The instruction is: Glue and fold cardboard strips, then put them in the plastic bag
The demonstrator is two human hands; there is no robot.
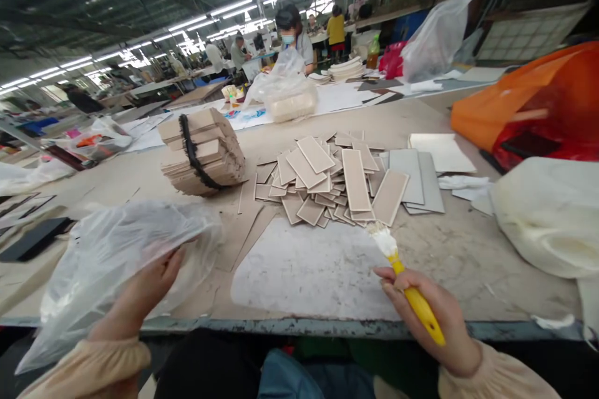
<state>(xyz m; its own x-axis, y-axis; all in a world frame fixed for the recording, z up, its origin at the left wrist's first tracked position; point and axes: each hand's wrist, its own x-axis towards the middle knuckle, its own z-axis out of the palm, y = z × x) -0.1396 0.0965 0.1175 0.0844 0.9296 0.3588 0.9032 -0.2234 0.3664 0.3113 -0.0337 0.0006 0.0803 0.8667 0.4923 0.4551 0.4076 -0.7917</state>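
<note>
My right hand (433,318) is closed round the yellow handle of a glue brush (403,274), whose white bristles point up toward a spread pile of beige cardboard rectangles (334,181). Below the pile lies a white, glue-stained work patch (309,268) on the table. My left hand (147,290) reaches into or under a clear plastic bag (116,255) at the table's front left; its fingers are partly hidden by the plastic.
A banded stack of cardboard pieces (203,153) stands left of the pile. Grey sheets (416,177) lie to its right. An orange bag (528,100) and a white bag (547,212) sit on the right. Other people work at far tables (292,37).
</note>
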